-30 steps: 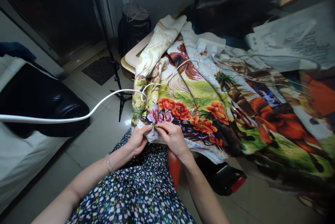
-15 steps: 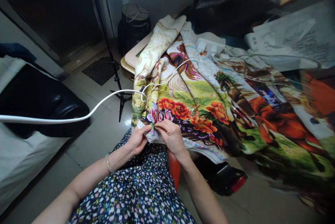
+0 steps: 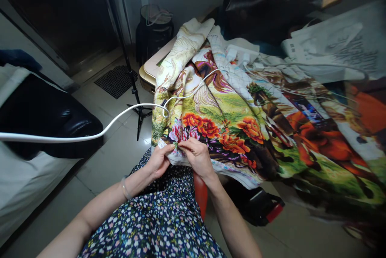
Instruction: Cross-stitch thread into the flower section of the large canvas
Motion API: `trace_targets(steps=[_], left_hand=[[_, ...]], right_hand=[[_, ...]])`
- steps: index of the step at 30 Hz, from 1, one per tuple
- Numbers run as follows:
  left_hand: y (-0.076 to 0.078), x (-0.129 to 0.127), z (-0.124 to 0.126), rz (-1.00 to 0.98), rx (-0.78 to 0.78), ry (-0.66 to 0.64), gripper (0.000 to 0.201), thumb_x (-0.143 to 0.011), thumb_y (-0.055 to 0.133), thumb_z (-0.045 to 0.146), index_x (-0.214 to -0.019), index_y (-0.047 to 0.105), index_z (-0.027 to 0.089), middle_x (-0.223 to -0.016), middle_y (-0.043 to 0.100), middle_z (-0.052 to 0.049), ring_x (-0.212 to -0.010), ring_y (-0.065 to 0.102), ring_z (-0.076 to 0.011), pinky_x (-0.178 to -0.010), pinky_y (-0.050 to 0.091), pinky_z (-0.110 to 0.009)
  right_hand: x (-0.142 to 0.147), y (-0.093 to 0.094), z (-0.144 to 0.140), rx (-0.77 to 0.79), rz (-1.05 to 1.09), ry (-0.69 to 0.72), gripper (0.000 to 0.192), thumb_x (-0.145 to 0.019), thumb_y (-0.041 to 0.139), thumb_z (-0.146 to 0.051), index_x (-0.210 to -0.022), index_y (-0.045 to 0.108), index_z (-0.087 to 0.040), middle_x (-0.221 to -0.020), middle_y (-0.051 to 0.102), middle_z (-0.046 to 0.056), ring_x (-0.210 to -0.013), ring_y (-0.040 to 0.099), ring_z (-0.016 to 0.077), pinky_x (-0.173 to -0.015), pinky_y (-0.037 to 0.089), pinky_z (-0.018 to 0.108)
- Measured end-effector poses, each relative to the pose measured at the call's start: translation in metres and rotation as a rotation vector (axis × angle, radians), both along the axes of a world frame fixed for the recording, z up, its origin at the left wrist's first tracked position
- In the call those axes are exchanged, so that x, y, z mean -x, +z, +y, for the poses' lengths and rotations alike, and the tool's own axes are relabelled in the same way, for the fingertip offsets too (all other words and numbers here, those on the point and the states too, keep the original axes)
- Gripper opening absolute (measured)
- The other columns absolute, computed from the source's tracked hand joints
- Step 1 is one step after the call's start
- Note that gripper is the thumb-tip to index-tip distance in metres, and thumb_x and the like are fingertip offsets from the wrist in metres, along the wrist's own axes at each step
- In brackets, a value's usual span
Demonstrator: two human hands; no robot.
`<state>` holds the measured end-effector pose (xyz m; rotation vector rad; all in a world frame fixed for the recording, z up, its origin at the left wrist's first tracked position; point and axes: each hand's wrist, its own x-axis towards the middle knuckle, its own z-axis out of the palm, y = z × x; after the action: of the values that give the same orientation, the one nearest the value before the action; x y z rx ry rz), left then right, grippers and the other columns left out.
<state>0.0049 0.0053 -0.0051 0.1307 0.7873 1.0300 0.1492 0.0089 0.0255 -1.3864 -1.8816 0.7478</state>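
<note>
Tiled floor and cluttered bench behind; embroidered cloth [image 3: 229, 129] draped from bench to lap, largely stitched in colour, near hem unfinished. Left hand [image 3: 158, 160] and right hand [image 3: 197, 156] both pinch its near edge; needle indiscernible

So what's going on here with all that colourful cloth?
A seated person in a flowered dress is working at the near edge of a big embroidered cloth with flowers and horses on it. The left hand pinches the cloth's edge, and the right hand meets it there, fingertips together at a small green spot. Whether a needle is held is too small to tell. A white cable runs across the cloth from the left.
</note>
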Motion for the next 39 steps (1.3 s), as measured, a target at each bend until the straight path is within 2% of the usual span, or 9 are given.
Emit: trace_targets(steps=[13, 17, 24, 26, 29, 31, 33, 36, 39], left_hand=[[0.003, -0.002, -0.001, 0.027, 0.006, 0.011, 0.027, -0.061, 0.079, 0.017, -0.084, 0.068, 0.011, -0.076, 0.07, -0.004, -0.069, 0.062, -0.0141, -0.073, 0.049, -0.029], [0.003, -0.004, -0.004, 0.067, -0.065, 0.026, 0.032, -0.059, 0.08, 0.017, -0.089, 0.067, 0.012, -0.081, 0.07, -0.004, -0.071, 0.062, -0.0138, -0.074, 0.048, -0.028], [0.005, -0.006, -0.004, 0.158, -0.13, 0.048, 0.037, -0.057, 0.078, 0.016, -0.092, 0.067, 0.012, -0.088, 0.07, -0.005, -0.083, 0.063, -0.0183, -0.08, 0.046, -0.03], [0.005, -0.006, -0.004, 0.17, -0.138, 0.059, 0.035, -0.057, 0.078, 0.015, -0.09, 0.067, 0.013, -0.087, 0.071, -0.005, -0.085, 0.064, -0.0191, -0.08, 0.046, -0.03], [0.004, -0.005, -0.003, 0.175, -0.146, 0.072, 0.035, -0.055, 0.079, 0.015, -0.088, 0.067, 0.013, -0.085, 0.071, -0.004, -0.084, 0.064, -0.0191, -0.081, 0.047, -0.03], [0.002, -0.005, -0.002, 0.177, -0.139, 0.081, 0.038, -0.055, 0.08, 0.016, -0.091, 0.067, 0.013, -0.085, 0.072, -0.004, -0.083, 0.065, -0.0195, -0.082, 0.047, -0.032], [0.0, -0.005, -0.002, 0.177, -0.127, 0.083, 0.043, -0.055, 0.08, 0.017, -0.096, 0.067, 0.013, -0.087, 0.072, -0.005, -0.084, 0.065, -0.0204, -0.084, 0.047, -0.033], [-0.001, -0.005, -0.001, 0.164, -0.13, 0.065, 0.047, -0.056, 0.08, 0.018, -0.101, 0.067, 0.014, -0.089, 0.073, -0.005, -0.085, 0.065, -0.0213, -0.085, 0.047, -0.035], [0.003, -0.005, -0.001, 0.141, -0.123, 0.052, 0.046, -0.057, 0.08, 0.018, -0.101, 0.067, 0.014, -0.088, 0.072, -0.005, -0.083, 0.065, -0.0204, -0.084, 0.047, -0.034]], right_hand=[[0.011, 0.004, -0.001, -0.018, -0.002, -0.084, 0.013, -0.084, 0.055, -0.014, -0.084, 0.067, -0.019, -0.082, 0.07, 0.004, -0.074, 0.064, 0.0178, -0.072, 0.049, 0.028], [0.019, 0.009, -0.008, -0.025, -0.175, -0.049, 0.023, -0.088, 0.046, -0.01, -0.102, 0.063, -0.017, -0.091, 0.068, 0.007, -0.083, 0.064, 0.0192, -0.076, 0.049, 0.029], [0.033, 0.01, -0.001, -0.063, -0.511, -0.045, 0.018, -0.09, 0.048, -0.016, -0.094, 0.065, -0.019, -0.111, 0.056, 0.014, -0.099, 0.058, 0.0245, -0.069, 0.051, 0.029], [0.033, 0.015, -0.001, -0.134, -0.376, 0.019, 0.019, -0.091, 0.044, -0.016, -0.093, 0.063, -0.016, -0.118, 0.054, 0.018, -0.105, 0.056, 0.0265, -0.077, 0.052, 0.035], [0.019, 0.036, -0.015, -0.167, 0.107, 0.167, 0.017, -0.094, 0.042, -0.02, -0.093, 0.059, -0.019, -0.115, 0.059, 0.016, -0.1, 0.061, 0.0218, -0.081, 0.052, 0.036], [0.0, 0.055, -0.036, -0.029, 0.459, 0.243, 0.014, -0.096, 0.044, -0.027, -0.089, 0.055, -0.024, -0.082, 0.066, 0.006, -0.07, 0.063, 0.015, -0.064, 0.052, 0.028], [-0.02, 0.072, -0.061, 0.104, 0.676, 0.296, 0.029, -0.096, 0.042, -0.042, -0.074, 0.052, -0.026, -0.054, 0.055, -0.002, -0.045, 0.053, 0.0114, -0.051, 0.047, 0.023], [-0.039, 0.087, -0.084, 0.208, 0.655, 0.384, 0.057, -0.087, 0.034, -0.072, -0.056, 0.047, -0.026, -0.038, 0.041, -0.004, -0.031, 0.042, 0.0095, -0.04, 0.039, 0.021], [-0.036, 0.084, -0.074, 0.364, 0.561, 0.41, 0.057, -0.087, 0.034, -0.071, -0.059, 0.05, -0.024, -0.042, 0.044, -0.002, -0.034, 0.042, 0.0098, -0.039, 0.037, 0.022]])
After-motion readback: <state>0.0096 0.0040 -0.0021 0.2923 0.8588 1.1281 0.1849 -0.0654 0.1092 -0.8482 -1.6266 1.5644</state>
